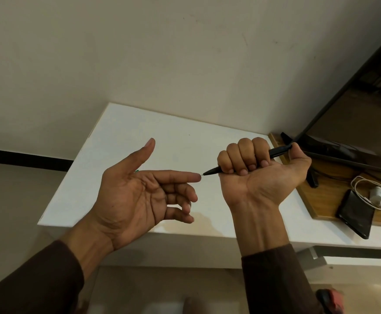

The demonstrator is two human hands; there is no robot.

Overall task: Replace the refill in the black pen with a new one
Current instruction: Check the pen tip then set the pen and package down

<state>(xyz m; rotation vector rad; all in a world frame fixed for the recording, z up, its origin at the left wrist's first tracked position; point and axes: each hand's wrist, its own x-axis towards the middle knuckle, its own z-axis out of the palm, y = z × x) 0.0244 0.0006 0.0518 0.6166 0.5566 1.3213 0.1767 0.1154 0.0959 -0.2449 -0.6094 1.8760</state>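
Standing against the far wall, the white surface sits below both hands, a handy catch should small parts drop. On its right a wooden board carries a dark screen, a black phone and a white charger with its cable, kept well apart from the work. The right hand fists around the black pen, thumb at its rear end, probably to brace it. The left hand is spread loosely, forefinger touching the pen tip, seemingly testing it. No writing is readable anywhere.
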